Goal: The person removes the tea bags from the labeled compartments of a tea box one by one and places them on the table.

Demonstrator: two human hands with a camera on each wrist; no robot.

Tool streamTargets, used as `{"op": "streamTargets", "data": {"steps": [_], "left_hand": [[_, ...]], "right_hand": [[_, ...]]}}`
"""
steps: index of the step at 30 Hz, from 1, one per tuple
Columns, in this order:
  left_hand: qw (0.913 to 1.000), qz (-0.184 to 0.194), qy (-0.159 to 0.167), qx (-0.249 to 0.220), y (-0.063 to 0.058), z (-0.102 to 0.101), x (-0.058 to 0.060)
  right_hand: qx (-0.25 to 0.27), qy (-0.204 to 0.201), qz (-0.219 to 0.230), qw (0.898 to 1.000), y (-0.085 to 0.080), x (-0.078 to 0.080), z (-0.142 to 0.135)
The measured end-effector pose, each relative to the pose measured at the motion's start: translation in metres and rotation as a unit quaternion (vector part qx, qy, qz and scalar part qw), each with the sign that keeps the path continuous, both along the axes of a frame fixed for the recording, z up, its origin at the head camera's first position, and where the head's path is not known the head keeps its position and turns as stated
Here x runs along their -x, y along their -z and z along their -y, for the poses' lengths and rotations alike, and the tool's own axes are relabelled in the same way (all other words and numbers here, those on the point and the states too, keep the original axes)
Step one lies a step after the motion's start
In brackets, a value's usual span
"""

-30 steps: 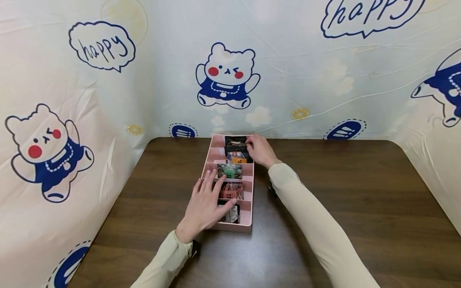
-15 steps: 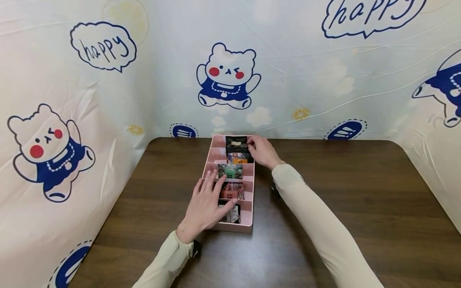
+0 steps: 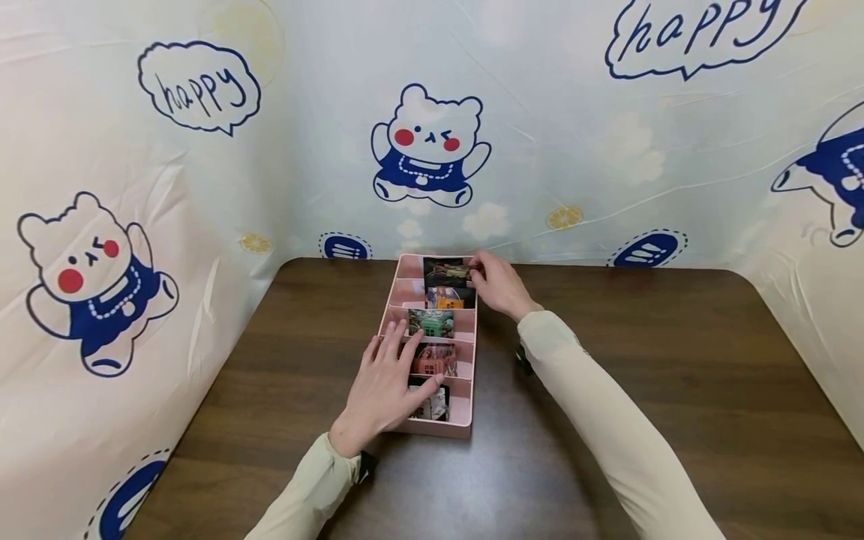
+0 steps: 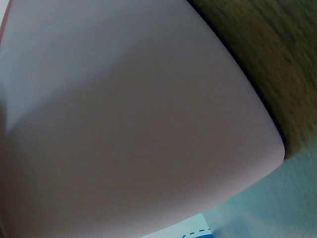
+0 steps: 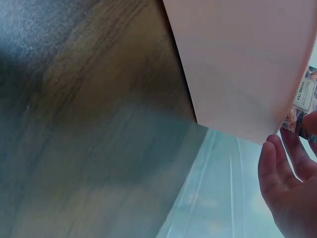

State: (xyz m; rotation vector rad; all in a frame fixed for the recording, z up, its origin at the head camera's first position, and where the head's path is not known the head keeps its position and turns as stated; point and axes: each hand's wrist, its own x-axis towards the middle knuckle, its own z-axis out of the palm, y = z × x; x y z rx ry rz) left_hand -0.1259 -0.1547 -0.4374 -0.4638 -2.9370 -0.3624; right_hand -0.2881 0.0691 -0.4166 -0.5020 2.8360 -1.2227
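A long pink divided box (image 3: 432, 428) stands on the table, with tea packets in its compartments. My right hand (image 3: 501, 285) is at the far right corner, pinching the right edge of a dark tea packet (image 3: 447, 274) at the back. In the right wrist view, the thumb lies on the packet (image 5: 304, 96), whose label reads oolong tea. My left hand (image 3: 385, 382) lies over the box's near left side with fingers spread, partly covering a red packet (image 3: 435, 360) and a black-and-white packet (image 3: 439, 401). The left wrist view shows the box's pink wall (image 4: 138, 114) but not the hand.
A green packet (image 3: 432, 323) and an orange-printed packet (image 3: 447, 298) stand in the middle and farther compartments. Beneath everything is a dark wooden table (image 3: 628, 360). A printed cloth (image 3: 540, 112) hangs behind the table's far edge and along the sides.
My right hand has shifted slightly right at the back of the box. The dark packet at its fingertips shows a different part of its face. My left hand stays in place.
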Motion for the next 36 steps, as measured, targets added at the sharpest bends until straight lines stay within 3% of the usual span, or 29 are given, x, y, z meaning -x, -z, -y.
{"op": "streamTargets", "data": {"steps": [13,19,36], "left_hand": [[1.0000,0.002,-0.008,-0.002,0.002,0.001,-0.001],[1.0000,0.004,-0.007,-0.003,0.001,0.001,-0.001],[0.9999,0.006,-0.006,-0.008,0.001,-0.001,-0.001]], "right_hand": [[-0.015,0.010,-0.037,0.999,-0.011,-0.004,-0.002],[0.006,0.020,-0.031,0.999,-0.018,-0.005,-0.004],[0.081,0.029,-0.071,0.994,-0.034,-0.007,-0.022]]}}
